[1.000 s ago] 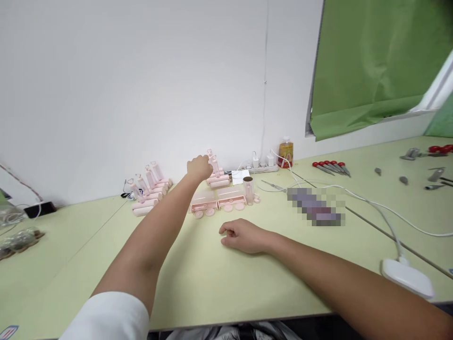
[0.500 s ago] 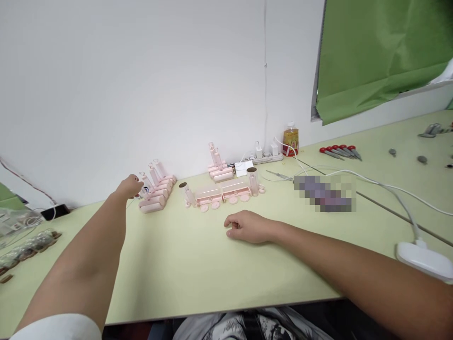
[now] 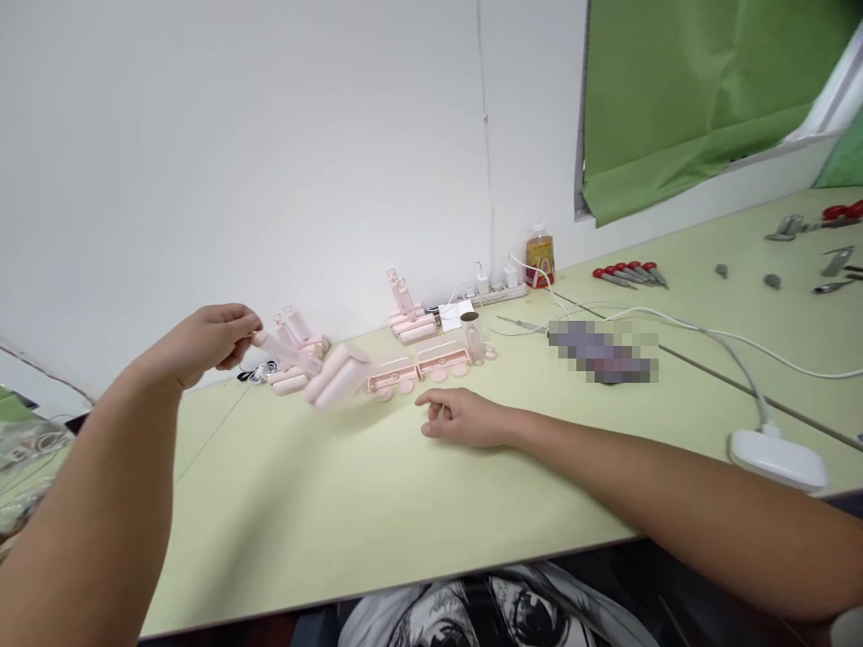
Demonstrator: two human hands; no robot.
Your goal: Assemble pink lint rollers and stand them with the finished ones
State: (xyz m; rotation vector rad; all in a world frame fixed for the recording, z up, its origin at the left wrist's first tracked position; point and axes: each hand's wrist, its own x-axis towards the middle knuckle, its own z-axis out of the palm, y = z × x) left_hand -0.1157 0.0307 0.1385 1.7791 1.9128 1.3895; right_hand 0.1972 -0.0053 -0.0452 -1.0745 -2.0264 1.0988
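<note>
My left hand (image 3: 214,338) grips a pink lint roller (image 3: 337,376) by the end of its pale handle. The roller's thick head is in the air, tilted and blurred by motion. Behind it, other pink lint rollers (image 3: 297,334) stand by the wall with their handles up. My right hand (image 3: 465,418) rests on the table with nothing in it, its fingers loosely curled and apart from the thumb. Just beyond it lie open pink roller cases (image 3: 445,358) with small round caps (image 3: 439,375) in front. A roll with a brown core (image 3: 474,340) stands upright beside them.
A power strip (image 3: 509,293) with chargers runs along the wall by a bottle (image 3: 539,258). Red-ended tools (image 3: 627,273) lie at the right. A white device (image 3: 778,458) with a cable is near my right forearm. Another group of pink rollers (image 3: 413,326) stands at the back.
My left hand has lifted a lint roller from the left row and brought it toward me, its head swinging right. My right hand stays about where it was. The view has shifted slightly.
</note>
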